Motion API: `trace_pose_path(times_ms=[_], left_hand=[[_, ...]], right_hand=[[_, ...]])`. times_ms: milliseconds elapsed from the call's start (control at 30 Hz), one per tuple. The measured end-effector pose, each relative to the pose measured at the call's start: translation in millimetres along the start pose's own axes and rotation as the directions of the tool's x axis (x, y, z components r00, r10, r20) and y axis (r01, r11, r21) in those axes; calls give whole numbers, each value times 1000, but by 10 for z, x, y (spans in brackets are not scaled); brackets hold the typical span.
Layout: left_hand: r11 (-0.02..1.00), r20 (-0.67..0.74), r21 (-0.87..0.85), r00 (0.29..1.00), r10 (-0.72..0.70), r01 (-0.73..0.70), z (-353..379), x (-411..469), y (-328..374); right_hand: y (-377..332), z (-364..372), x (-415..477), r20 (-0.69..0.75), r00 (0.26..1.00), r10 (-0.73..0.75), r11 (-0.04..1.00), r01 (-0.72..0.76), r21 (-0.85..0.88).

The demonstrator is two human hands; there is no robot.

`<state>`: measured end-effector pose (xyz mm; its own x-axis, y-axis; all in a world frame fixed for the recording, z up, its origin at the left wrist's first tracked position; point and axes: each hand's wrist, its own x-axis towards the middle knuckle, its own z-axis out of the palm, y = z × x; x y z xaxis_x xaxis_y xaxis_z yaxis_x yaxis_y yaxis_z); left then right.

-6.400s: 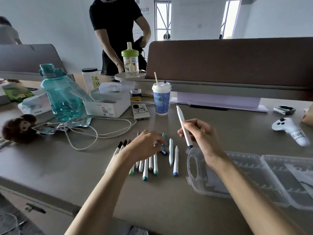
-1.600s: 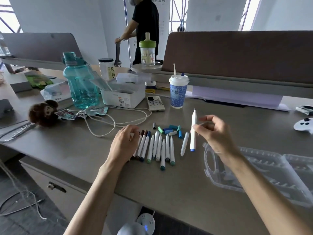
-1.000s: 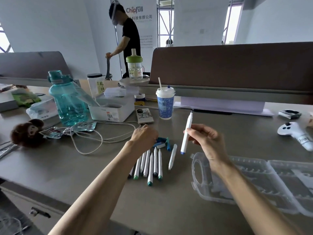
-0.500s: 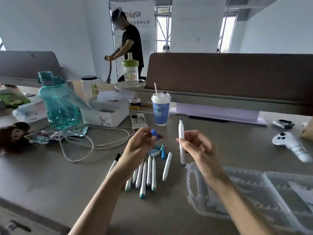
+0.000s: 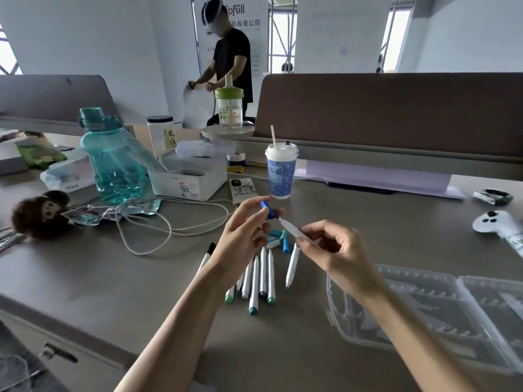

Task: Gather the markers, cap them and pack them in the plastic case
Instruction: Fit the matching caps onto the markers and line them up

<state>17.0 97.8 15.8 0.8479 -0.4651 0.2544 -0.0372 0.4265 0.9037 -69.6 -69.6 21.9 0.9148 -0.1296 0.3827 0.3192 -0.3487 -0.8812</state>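
Observation:
My left hand [image 5: 244, 233] pinches a blue cap [image 5: 268, 208] between thumb and fingers above the table. My right hand [image 5: 331, 250] grips a white marker [image 5: 290, 228], its tip pointing up-left at the cap's open end. Below them several white markers [image 5: 263, 275] lie side by side on the grey table, one [image 5: 292, 265] a little apart to the right. A few loose blue and teal caps [image 5: 281, 239] lie just behind them. The clear plastic case [image 5: 441, 315] lies open at the lower right, under my right forearm.
A blue paper cup [image 5: 280, 172] with a straw stands behind my hands. A white cable [image 5: 158, 230], a teal water bottle [image 5: 113, 162], a white box [image 5: 186, 181] and a plush monkey [image 5: 39, 213] fill the left. A white controller [image 5: 498, 224] lies at far right. A person stands beyond the desk.
My right hand has tilted the marker from upright towards the left. My left hand has brought the blue cap down against the marker's tip.

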Motion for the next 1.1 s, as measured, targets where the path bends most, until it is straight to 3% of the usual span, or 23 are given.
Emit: trace_pose_path(times_ms=[200,433,667,1100], left_hand=[[995,-30,101,999,21,-18,-6,1,-20],[961,-84,272,994,71,-46,-1,1,-77],[963,-94,266,993,77,-49,-8,-2,-83],[971,-41,165,982,184,-175,-78,-17,-53]], right_hand=[[-10,4,-10,-15,1000,-6,999,6,-34],[5,-28,6,-274,958,86,995,-97,-25],[-107,-53,29,-222,970,94,933,-8,359],[-103,-14,9,-145,974,177,887,-94,451]])
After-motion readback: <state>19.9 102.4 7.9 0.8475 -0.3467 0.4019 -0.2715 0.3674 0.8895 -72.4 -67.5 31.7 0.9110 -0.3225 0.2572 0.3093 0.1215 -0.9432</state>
